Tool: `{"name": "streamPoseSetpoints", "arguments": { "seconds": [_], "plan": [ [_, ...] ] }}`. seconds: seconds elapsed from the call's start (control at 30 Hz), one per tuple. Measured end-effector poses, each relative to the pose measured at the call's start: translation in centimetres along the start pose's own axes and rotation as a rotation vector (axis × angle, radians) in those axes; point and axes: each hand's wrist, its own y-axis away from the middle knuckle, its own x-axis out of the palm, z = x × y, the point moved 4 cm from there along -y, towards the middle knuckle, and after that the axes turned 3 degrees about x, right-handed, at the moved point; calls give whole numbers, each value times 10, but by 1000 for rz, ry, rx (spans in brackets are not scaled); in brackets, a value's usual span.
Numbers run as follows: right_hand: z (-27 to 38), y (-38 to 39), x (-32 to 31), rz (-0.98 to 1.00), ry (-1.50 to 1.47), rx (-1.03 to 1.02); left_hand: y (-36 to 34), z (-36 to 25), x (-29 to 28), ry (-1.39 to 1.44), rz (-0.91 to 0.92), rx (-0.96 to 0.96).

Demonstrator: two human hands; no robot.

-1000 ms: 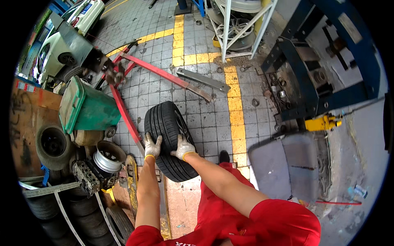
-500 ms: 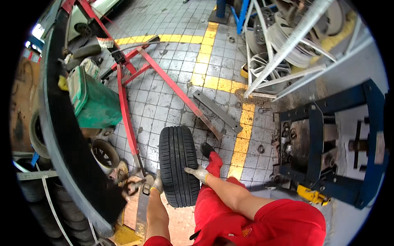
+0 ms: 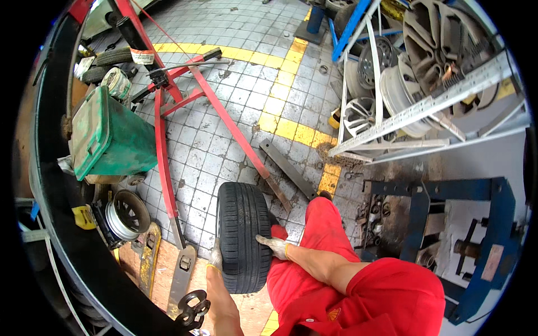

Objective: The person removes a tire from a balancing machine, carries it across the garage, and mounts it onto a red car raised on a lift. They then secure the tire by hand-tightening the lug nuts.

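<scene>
"What's the place like?"
"A workshop: grey floor tiles [image 3: 193, 147], stained, crossed by a yellow line [image 3: 286, 128], with a pinkish patch [image 3: 249, 308] nearer the person. Red hoist legs [image 3: 228, 120] spread over the tiles. A green bin [image 3: 123, 140] is on the left; on the right, a metal rack [image 3: 414, 112] carries alloy wheels [image 3: 437, 33], near a blue steel frame [image 3: 496, 241]."

"And the tyre [image 3: 244, 238]?"
"Between the person's two hands, upright, its tread facing us, just beside the red trouser leg [image 3: 322, 229]. Its base is hidden, so I can't tell how it meets the ground."

"How are the hands set?"
"The right hand [image 3: 273, 245] clasps the tyre's right edge, thumb on the tread. The left hand [image 3: 216, 256] is against the left side; I can't tell how far its fingers curl."

"Materials?"
"Black rubber, with straight grooves running round a broad, rounded tread. The gloves [image 3: 278, 247] are pale, yellow at the cuff. Past the tyre lies a flat grey metal bar [image 3: 288, 169]."
</scene>
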Motion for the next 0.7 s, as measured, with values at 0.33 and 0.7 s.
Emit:
{"name": "streamPoseSetpoints", "arguments": {
  "seconds": [0.33,0.7],
  "plan": [
    [73,51,-8,169,-94,150,91,-91,105,-198,-174,49],
    [346,133,-48,50,-28,64,91,-286,331,-313,-268,-73]
  ]
}}
